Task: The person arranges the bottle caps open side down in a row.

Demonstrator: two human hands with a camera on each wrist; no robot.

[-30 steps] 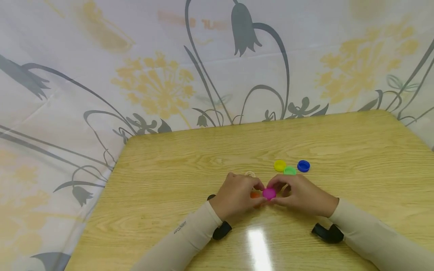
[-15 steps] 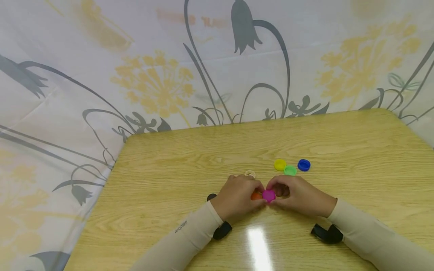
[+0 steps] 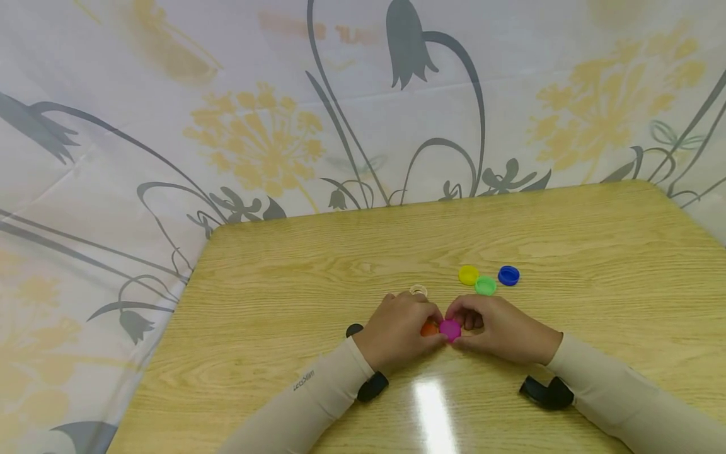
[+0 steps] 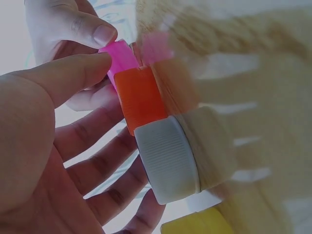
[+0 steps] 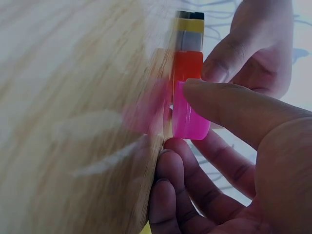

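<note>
Since it seemingly needed steadying against the orange cap (image 4: 140,99), our left hand (image 3: 398,331) and right hand (image 3: 507,331) pinched the pink cap (image 3: 450,330).

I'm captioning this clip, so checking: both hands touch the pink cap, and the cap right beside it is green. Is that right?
Not quite: right beside it is an orange cap, not green, as the left wrist view shows. The left hand and right hand do both touch the pink cap.
</note>
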